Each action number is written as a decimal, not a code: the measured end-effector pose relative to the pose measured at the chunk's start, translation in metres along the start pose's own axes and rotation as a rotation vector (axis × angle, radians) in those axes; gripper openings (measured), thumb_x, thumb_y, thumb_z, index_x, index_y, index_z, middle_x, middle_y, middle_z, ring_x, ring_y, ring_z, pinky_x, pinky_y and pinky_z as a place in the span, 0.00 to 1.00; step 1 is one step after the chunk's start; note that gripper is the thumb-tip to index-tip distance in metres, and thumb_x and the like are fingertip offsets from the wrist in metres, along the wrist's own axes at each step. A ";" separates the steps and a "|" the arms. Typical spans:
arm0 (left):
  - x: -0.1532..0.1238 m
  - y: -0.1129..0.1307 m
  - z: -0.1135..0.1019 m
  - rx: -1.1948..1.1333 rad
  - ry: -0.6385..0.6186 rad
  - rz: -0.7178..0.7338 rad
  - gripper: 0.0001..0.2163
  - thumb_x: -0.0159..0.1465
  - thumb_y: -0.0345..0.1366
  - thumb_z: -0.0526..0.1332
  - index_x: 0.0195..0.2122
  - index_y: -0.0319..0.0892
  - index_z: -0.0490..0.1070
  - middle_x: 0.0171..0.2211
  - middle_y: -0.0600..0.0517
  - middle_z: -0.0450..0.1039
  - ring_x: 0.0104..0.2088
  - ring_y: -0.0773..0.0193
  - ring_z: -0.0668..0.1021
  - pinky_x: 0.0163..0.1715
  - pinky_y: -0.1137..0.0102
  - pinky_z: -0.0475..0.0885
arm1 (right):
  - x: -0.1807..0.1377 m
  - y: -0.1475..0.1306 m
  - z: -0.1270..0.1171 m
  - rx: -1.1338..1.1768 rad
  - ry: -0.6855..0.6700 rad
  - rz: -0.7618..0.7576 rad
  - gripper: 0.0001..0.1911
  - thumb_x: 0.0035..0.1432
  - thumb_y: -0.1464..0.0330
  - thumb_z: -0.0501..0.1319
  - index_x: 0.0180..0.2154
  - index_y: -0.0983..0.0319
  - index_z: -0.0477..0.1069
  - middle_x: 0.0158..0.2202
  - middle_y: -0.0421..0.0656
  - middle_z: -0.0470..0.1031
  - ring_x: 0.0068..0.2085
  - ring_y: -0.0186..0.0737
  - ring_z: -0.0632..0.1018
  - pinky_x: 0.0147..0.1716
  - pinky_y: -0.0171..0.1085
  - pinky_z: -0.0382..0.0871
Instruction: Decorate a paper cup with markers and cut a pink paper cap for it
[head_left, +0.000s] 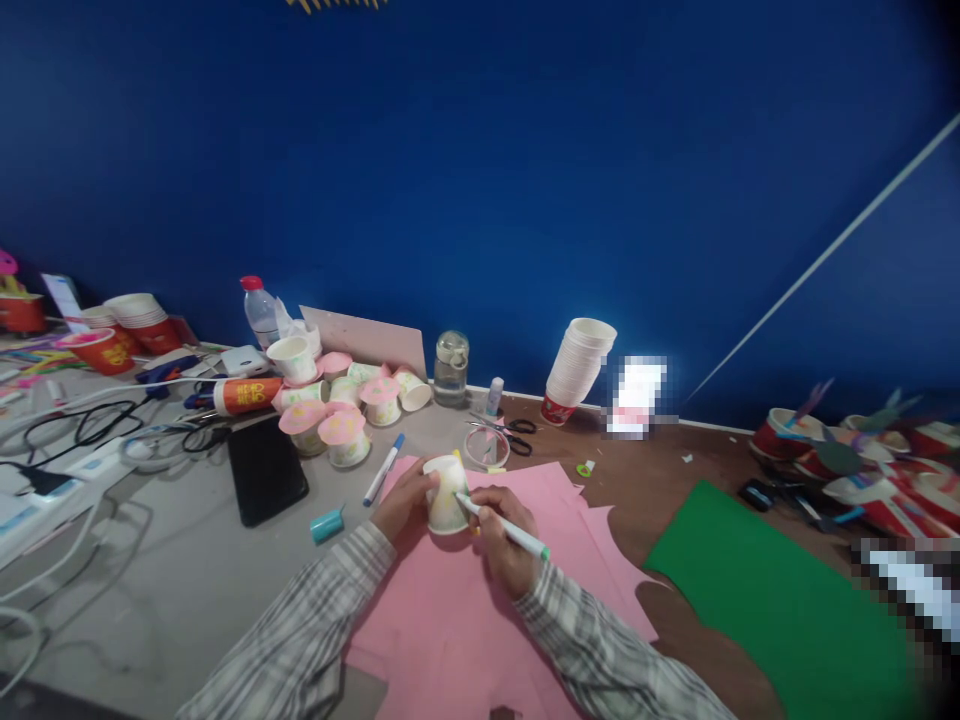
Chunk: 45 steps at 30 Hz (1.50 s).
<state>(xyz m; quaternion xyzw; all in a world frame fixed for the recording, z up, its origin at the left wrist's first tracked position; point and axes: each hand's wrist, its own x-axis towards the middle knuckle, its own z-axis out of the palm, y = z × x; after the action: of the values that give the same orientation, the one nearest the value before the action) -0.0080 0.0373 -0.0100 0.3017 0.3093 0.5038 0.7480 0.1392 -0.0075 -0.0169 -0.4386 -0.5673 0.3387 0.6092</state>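
My left hand (409,503) is closed round the side of a white paper cup (448,508), which stands upside down over pink paper (442,610). Faint yellow and green marks show on the cup's wall. In my right hand (510,530) is a white marker with a green end (517,535), its tip at the cup's right side. A blue-capped marker (384,470) lies left of the cup. Further left rests a teal cylinder (327,526), perhaps a marker cap or tape roll.
Several decorated cups with pink tops (343,437) cluster at the back left beside a black phone (267,470). Behind the cup are a tape roll (486,446), scissors (517,437), a glass jar (451,370) and stacked cups (579,365). Green paper (780,600) lies right; cables (82,420) run left.
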 end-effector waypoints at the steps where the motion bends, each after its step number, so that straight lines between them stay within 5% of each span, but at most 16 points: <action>1: 0.000 0.000 0.000 0.000 0.000 -0.005 0.25 0.43 0.38 0.67 0.43 0.41 0.67 0.28 0.50 0.72 0.26 0.60 0.72 0.23 0.69 0.65 | 0.000 0.001 0.000 -0.003 0.007 0.003 0.08 0.50 0.67 0.55 0.30 0.60 0.72 0.19 0.37 0.72 0.17 0.35 0.70 0.16 0.31 0.64; 45: 0.000 -0.001 0.000 0.007 0.021 0.008 0.23 0.43 0.37 0.67 0.42 0.42 0.67 0.27 0.52 0.71 0.24 0.62 0.71 0.21 0.70 0.65 | 0.002 -0.007 0.000 -0.048 0.009 -0.115 0.07 0.50 0.69 0.55 0.31 0.60 0.71 0.21 0.38 0.72 0.20 0.37 0.72 0.20 0.32 0.66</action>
<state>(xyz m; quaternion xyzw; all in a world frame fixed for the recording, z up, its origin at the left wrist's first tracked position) -0.0073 0.0369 -0.0108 0.3002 0.3175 0.5090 0.7416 0.1385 -0.0087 -0.0100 -0.4214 -0.5966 0.2874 0.6196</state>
